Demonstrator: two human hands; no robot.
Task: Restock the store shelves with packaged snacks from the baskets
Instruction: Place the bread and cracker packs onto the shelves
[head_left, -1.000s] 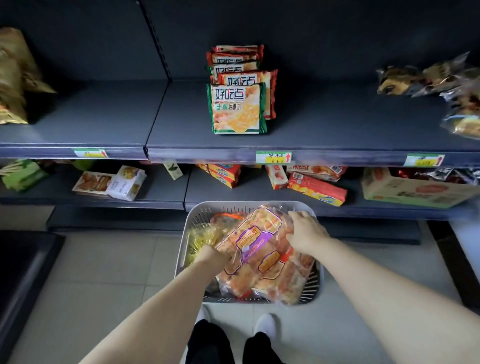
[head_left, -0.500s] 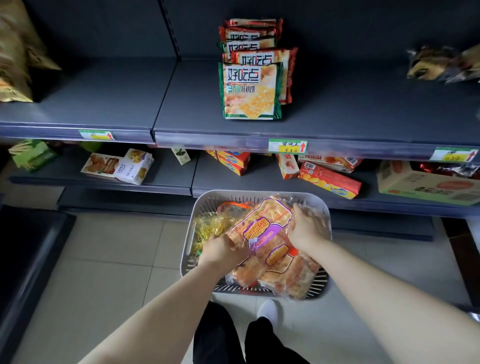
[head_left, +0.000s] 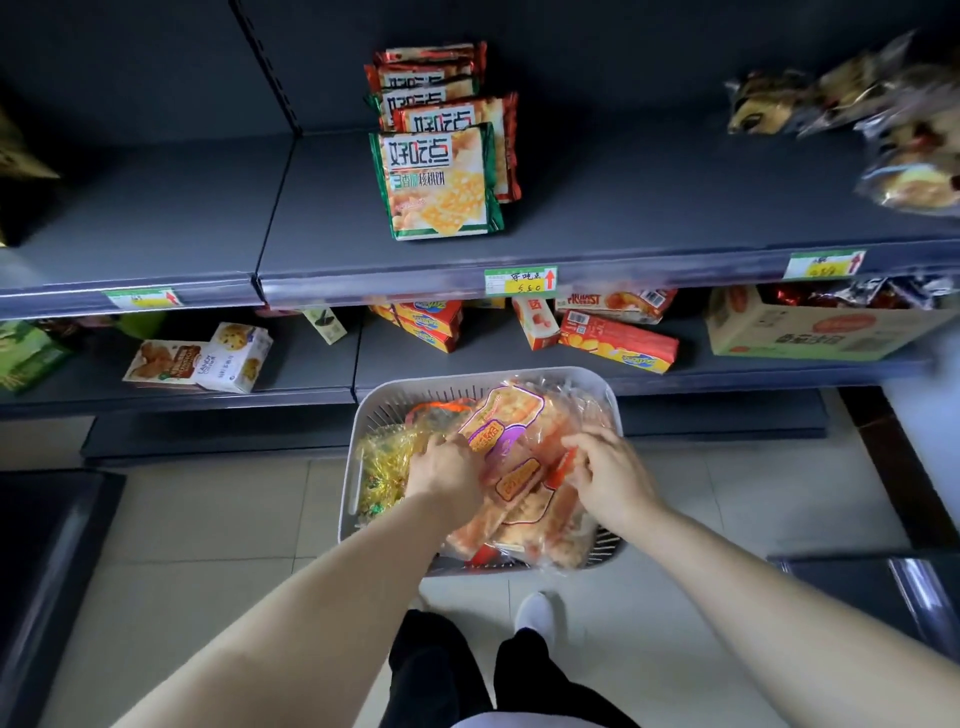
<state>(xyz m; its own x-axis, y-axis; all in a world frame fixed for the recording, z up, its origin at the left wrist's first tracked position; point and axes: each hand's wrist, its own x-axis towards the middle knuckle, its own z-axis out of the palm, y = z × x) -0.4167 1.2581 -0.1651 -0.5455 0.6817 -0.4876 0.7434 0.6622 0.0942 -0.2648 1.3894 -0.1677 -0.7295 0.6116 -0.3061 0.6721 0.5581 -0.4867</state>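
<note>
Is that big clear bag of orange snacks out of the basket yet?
Still in. The snack bag lies across the white basket, with the left hand and right hand on it.

You're gripping a glossy, crinkly clear-plastic snack bag (head_left: 519, 467) lying in a matt white slotted plastic basket (head_left: 374, 410); the matt grey metal shelf (head_left: 649, 208) is holding shiny foil cracker packs (head_left: 441, 182).

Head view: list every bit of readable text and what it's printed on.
"好吃点": green cracker packet at the front of the row on the upper shelf.
"5.50": handwritten on the middle price tag.
"LANDY": white cookie box, lower shelf.
Clear bag labels, cardboard carton, other price tags: too blurred.
</note>
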